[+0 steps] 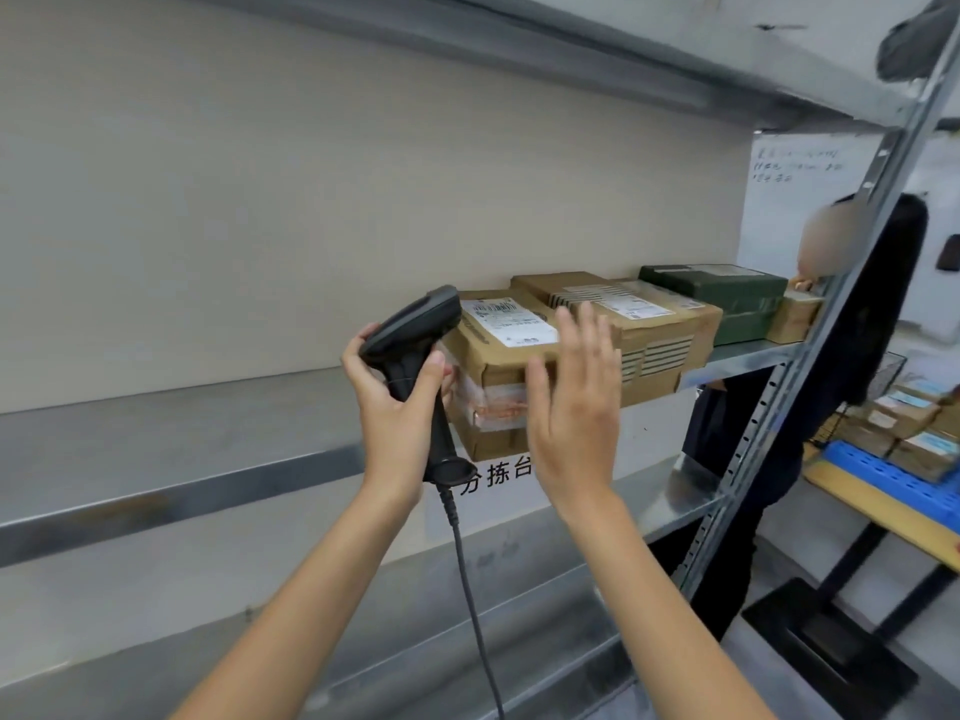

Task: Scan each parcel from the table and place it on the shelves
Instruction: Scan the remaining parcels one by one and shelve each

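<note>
A brown cardboard parcel point(493, 366) with a white label and tape lies on the metal shelf point(208, 433), partly over the front edge. My right hand point(574, 407) is flat with straight fingers in front of its near side; contact cannot be told. My left hand point(395, 407) grips the handle of a black corded barcode scanner point(415, 330), just left of the parcel. Further right on the shelf lie a larger brown parcel point(649, 324), a dark green box point(727, 298) and a small brown box point(792, 317).
A slotted metal upright point(810, 366) bounds the shelf at the right. Behind it stands a person in dark clothes point(857, 356). A table at far right holds a blue tray point(883, 475) and several parcels point(909, 423). A lower shelf point(363, 641) runs below.
</note>
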Tool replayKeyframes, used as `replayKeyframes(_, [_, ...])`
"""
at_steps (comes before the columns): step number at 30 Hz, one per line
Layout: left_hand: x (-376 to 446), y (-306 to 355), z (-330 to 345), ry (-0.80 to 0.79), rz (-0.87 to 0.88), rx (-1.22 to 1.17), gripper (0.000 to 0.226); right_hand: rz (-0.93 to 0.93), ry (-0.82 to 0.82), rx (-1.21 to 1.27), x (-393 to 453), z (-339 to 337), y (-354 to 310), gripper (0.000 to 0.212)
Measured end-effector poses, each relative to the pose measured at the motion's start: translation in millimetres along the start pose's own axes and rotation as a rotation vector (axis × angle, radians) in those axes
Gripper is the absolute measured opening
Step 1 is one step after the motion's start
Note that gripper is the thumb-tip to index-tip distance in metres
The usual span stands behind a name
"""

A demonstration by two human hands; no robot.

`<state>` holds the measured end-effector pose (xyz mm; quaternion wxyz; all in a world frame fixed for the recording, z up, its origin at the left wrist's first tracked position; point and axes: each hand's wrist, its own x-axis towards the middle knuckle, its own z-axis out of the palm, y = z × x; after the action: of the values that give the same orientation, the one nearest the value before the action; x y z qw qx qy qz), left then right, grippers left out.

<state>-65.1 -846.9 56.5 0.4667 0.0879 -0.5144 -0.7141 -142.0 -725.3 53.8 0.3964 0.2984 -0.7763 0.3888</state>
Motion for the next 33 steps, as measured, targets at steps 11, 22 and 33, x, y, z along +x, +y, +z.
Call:
replayKeyframes(11, [31.6, -25.2, 19.9, -0.01, -0.01, 0.073, 0.053, -0.091, -0.221, -0.048, 17.2, 36.0, 33.1, 0.061])
replayKeyframes(22, [33.1, -7.0, 31.8, -0.008, 0.062, 0.279, 0.061, -0.117, -0.167, -0.009, 18.5, 46.9, 31.4, 0.063])
replayKeyframes(33, [-18.3, 22.4, -12.7, 0.338, 0.194, 0.509, 0.055, -0.259, -0.176, 0.33, 24.2, 22.4, 5.0, 0.059])
